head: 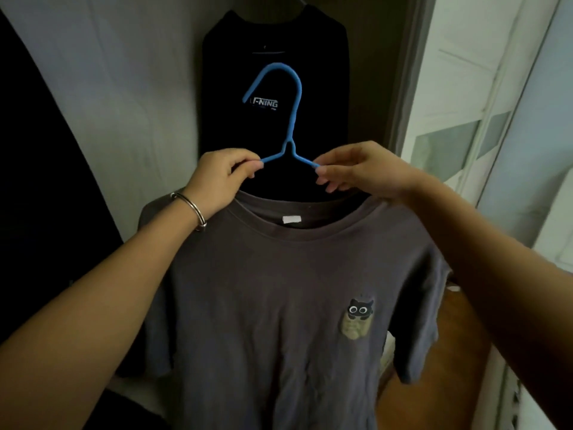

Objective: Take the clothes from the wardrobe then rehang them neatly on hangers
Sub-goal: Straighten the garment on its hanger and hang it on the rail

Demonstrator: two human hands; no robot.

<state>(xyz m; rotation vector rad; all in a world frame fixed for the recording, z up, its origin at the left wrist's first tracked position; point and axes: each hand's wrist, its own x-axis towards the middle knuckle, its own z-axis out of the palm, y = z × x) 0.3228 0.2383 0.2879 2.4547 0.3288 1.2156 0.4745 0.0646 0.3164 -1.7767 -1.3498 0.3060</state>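
We see the hanger (289,148) as a smooth blue rod with a matt, slightly rubbery-looking coat; we cannot tell whether plastic or wire lies beneath. The grey T-shirt (263,290) is soft, matt knit cloth, lightly creased, with a ribbed collar, a small white label (292,219) and a flat printed cat motif (358,318). The black T-shirt (273,35) behind it is dark matt cloth with flat white printed lettering (263,103). The bangle (193,207) is polished metal, bright and glossy. The back panel (124,88) looks pale, smooth and matt. The floor (434,383) is reddish-brown wood with a faint sheen.
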